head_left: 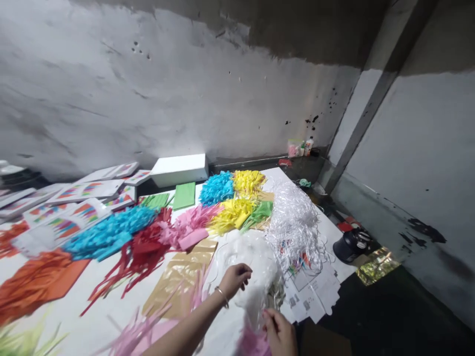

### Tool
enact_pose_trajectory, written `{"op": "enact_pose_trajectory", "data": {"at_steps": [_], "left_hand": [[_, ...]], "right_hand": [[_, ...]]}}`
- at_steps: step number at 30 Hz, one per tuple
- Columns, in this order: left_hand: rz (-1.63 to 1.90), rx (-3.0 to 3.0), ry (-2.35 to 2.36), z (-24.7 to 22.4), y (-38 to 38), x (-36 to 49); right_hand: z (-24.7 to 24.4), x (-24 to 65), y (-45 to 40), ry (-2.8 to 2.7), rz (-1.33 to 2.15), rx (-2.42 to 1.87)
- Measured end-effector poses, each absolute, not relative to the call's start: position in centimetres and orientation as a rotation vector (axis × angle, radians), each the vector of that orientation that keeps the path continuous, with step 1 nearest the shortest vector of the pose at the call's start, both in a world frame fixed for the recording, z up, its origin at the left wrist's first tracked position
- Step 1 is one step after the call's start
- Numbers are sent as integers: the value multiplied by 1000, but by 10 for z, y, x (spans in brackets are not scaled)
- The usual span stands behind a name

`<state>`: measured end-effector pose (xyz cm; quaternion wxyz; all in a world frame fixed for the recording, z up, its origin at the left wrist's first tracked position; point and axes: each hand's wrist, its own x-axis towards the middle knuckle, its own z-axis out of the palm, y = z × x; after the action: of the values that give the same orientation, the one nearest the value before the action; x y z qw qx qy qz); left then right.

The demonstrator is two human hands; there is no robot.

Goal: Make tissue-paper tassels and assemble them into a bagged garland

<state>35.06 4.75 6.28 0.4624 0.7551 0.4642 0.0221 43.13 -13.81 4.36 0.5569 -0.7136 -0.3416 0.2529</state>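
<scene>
My left hand [236,280], with a bangle at the wrist, is over a white, translucent heap [248,252], its fingers curled together. Lower and to its right, my right hand [279,332] has thumb and fingers pressed together beside pink material [254,342]. What either hand holds, if anything, is too small to tell. A pile of white shredded strands [297,222] lies beyond, to the right. Left of my hands is a brown shiny sheet [181,279] with pink strips near its edge.
Fringed paper bundles in blue [111,231], red [146,247], orange [33,284] and yellow [233,215] cover the table. A white box [180,169] stands by the wall. Printed flat packs [87,192] lie at the left, a dark round container [352,244] at the right.
</scene>
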Motion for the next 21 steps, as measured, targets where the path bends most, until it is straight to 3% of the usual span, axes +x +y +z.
{"op": "enact_pose_trajectory", "data": {"at_steps": [5, 8, 21], "left_hand": [[399, 1004, 868, 109, 14, 291], [493, 777, 774, 135, -5, 260], [793, 1409, 946, 175, -43, 125]], "right_hand": [[102, 418, -127, -963, 570, -1622], [130, 393, -114, -1157, 599, -1524], [174, 292, -89, -1715, 905, -1492]]}}
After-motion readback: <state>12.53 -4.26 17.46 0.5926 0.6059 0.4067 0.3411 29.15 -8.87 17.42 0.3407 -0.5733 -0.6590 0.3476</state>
